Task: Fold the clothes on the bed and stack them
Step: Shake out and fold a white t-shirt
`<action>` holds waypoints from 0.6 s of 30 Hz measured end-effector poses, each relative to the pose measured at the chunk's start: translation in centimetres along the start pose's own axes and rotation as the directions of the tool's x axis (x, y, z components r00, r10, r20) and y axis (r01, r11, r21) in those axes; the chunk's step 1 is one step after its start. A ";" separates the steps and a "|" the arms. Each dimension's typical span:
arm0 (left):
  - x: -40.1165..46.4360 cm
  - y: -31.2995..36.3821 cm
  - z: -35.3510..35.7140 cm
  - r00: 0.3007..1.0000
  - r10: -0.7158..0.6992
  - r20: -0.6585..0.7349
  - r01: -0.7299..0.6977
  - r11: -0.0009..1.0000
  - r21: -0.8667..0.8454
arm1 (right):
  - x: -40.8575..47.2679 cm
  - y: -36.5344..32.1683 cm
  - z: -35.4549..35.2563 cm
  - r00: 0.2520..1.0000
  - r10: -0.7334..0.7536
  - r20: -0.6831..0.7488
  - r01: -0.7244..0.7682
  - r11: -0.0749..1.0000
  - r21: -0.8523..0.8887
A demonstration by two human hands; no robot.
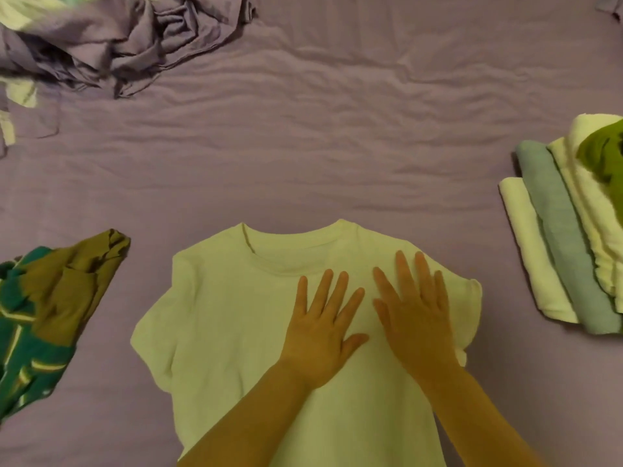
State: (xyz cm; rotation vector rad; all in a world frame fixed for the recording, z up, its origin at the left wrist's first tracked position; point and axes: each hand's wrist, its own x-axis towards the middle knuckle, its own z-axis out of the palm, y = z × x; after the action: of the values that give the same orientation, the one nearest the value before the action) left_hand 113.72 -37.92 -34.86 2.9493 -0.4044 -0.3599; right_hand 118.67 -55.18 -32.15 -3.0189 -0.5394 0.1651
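Folded stack (573, 237) — done, right of your fingers. Pale T-shirt (236, 315) — unfolded beneath left hand (323, 326) and right hand (416, 318), fingers spread flat. Patterned garment (50, 305) leftward, heap (118, 45) beyond fingertips — apparently unfolded.

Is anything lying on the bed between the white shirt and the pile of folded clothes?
Nothing visible does. Only bare purple sheet lies between the white shirt and the folded pile. Both hands, left and right, rest flat on the shirt.
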 end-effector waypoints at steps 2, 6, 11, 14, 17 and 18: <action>-1.3 -1.9 0.0 1.000 -0.010 -0.009 0.010 1.000 0.003 | 0.1 -2.0 1.8 0.972 -0.212 0.102 0.213 0.977 0.002; -3.7 -6.4 -0.2 0.999 -0.008 -0.045 0.009 1.000 0.022 | 0.7 -2.9 3.2 0.990 -0.111 0.088 0.112 0.994 0.001; -5.5 -12.0 -1.3 0.991 -0.113 -0.071 0.117 0.992 0.046 | 1.8 -10.8 3.2 0.974 -0.217 0.072 0.210 0.974 0.087; -6.1 -15.3 -3.2 0.929 -0.353 -0.110 0.352 0.936 -0.032 | 3.3 -13.1 3.8 0.964 -0.255 0.071 0.252 0.967 0.049; -6.3 -17.9 -5.5 0.815 -0.577 -0.048 0.532 0.779 -0.332 | 4.9 -15.0 3.3 0.995 -0.079 0.053 0.077 0.996 0.041; -6.1 -18.7 -6.1 0.779 -0.626 0.040 0.573 0.684 -0.452 | 5.1 -16.2 2.9 0.994 -0.102 0.046 0.100 0.993 0.055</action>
State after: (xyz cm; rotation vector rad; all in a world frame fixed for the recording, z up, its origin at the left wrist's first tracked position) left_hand 114.17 -17.71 -30.85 2.5338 0.6222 -0.2866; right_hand 117.53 -38.12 -34.10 -2.9350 -0.6792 0.2442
